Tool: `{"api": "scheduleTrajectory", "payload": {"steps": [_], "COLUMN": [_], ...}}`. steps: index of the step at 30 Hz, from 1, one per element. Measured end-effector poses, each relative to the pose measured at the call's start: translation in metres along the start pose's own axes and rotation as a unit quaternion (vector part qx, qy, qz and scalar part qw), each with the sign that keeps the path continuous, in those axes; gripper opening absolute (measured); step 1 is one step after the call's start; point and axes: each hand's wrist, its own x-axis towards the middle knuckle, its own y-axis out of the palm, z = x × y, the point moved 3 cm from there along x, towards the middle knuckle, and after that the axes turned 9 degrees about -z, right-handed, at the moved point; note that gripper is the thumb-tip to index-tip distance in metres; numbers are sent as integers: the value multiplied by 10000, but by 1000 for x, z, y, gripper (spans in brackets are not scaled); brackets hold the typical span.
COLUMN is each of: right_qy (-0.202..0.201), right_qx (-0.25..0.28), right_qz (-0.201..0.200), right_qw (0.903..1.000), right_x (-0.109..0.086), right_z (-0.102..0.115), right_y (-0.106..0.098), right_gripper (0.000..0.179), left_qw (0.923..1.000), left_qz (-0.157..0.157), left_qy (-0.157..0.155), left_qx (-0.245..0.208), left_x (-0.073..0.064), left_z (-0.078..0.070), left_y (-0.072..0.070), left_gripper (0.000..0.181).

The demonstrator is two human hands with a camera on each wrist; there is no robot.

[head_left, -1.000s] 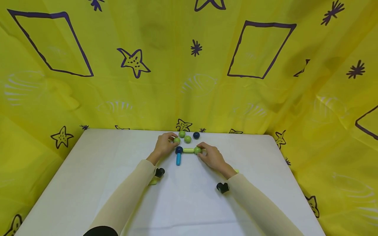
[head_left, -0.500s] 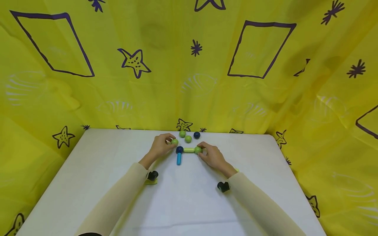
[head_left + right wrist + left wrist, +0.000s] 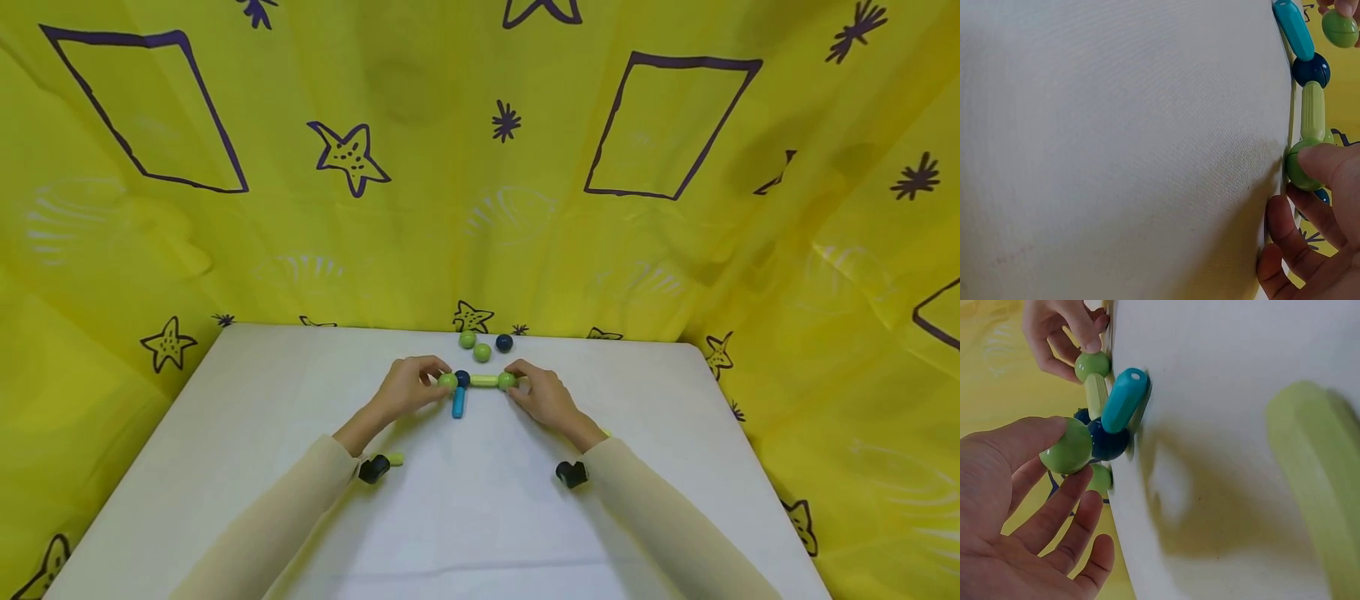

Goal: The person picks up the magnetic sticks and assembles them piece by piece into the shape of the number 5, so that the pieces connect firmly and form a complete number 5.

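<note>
My left hand pinches a green ball between thumb and fingertips, close beside a dark blue ball. The right wrist view shows a gap between these two balls. From the dark blue ball a turquoise rod points toward me. A pale green rod runs right from it to another green ball. My right hand holds that ball between thumb and fingers. The joined pieces lie near the table's far edge.
Two loose green balls and a dark blue ball sit behind the joined pieces. A pale green rod lies by my left wrist. Yellow patterned cloth rises behind the white table.
My left hand has brought its green ball away from the loose balls, toward me and down beside the joined dark blue ball. My right hand keeps its hold almost unmoved.
</note>
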Motion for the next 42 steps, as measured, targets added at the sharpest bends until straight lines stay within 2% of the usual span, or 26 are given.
{"api": "scheduleTrajectory", "payload": {"steps": [10,20,27,34,42], "right_qy": [-1,23,2,-10,-68], "right_qx": [-44,-104,-124,-82,-70], "right_qz": [44,87,72,83,158], "right_qw": [10000,9999,9999,9999,9998], "right_x": [0,1,0,1,1], "right_z": [3,1,3,4,3], "right_y": [-3,-3,-4,-4,-3], "right_gripper": [33,32,33,32,33], "left_qw": [9997,9992,9986,9991,9993], "left_qz": [160,262,331,335,289], "left_qy": [133,-262,-351,-166,-150], "left_qx": [-122,-172,-229,-212,-171], "left_x": [-25,-43,-50,-53,-55], "left_z": [-3,-4,-8,-9,-9], "left_y": [7,19,24,25,25], "left_gripper": [22,23,21,19,20]}}
